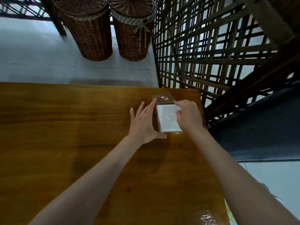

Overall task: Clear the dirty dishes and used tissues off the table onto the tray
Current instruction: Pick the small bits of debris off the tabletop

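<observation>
White tissue pack [168, 119] in clear plastic wrap flat on wooden table [65, 127], nr far right corner, empty wrap end pointing away. L hand [144, 125] spread, fingers straight, against pack's left side; R hand [189, 116] on top w/ fingers curled, pinching wrap at far end. Beyond table edge: two wicker baskets [110, 34] on tiled floor, lattice screen [211, 46] to right.

Dim, cool daylight is admitted through the dark wooden lattice screen [211, 51]. A white glare patch is seen on the glossy brown wooden worktop [65, 127]. Edges are bowed by wide-angle distortion; soft blur is present throughout.
</observation>
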